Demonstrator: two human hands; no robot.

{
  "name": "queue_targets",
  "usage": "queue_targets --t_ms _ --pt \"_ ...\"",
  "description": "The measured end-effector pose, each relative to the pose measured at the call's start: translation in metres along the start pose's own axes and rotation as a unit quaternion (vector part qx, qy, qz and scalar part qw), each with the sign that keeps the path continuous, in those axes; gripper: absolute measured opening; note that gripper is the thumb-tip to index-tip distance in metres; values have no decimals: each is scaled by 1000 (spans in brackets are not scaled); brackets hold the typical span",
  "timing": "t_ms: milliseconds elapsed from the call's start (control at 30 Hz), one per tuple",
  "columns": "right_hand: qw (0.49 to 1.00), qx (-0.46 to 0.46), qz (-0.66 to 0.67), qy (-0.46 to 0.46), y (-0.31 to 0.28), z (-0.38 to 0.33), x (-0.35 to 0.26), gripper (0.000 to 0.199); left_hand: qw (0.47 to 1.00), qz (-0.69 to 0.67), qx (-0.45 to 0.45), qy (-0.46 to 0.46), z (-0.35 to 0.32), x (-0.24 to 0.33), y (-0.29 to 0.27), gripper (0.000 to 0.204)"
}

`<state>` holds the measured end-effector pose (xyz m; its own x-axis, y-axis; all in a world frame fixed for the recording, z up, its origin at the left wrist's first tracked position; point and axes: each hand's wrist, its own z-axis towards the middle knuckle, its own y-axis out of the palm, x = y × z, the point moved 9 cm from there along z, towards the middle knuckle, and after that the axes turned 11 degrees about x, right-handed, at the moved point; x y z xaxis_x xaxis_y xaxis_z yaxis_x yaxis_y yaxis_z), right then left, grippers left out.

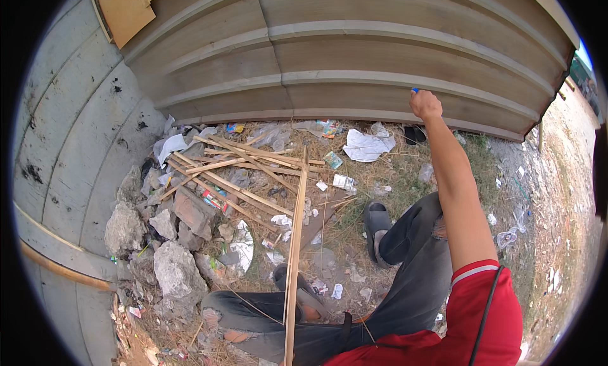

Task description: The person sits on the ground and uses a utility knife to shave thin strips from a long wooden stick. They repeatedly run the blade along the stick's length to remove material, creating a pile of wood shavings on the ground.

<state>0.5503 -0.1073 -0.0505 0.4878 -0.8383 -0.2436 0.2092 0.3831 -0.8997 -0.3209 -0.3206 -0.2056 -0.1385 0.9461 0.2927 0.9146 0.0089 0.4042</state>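
Note:
My right arm, in a red sleeve, stretches forward toward the metal sheet wall. Closed in a fist, my right hand (425, 104) grips a small blue object (415, 89); only its tip shows above the fingers, so its kind stays hidden. My left hand is out of the picture. A long thin wooden strip (296, 239) runs from the lower edge up past my legs; what holds its near end, if anything, cannot be seen. Beyond it, a loose pile of similar wooden strips (244, 160) lies crisscrossed on the ground.
A ribbed brown metal wall (354, 52) stands ahead, and a grey panel wall (76, 131) on the left. Broken stones (177, 271) heap beside the strips. Paper scraps (367, 145) and plastic litter cover dry grass. My sandalled feet (378, 230) rest on the ground.

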Motion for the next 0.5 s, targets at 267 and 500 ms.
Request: queue_targets --t_ms 267,500 --pt "948 -72 126 -282 -24 -98 -172 48 969 -16 -219 116 21 103 148 56" --pt "853 72 344 -386 -111 -144 -228 39 966 92 -207 127 28 120 159 58"
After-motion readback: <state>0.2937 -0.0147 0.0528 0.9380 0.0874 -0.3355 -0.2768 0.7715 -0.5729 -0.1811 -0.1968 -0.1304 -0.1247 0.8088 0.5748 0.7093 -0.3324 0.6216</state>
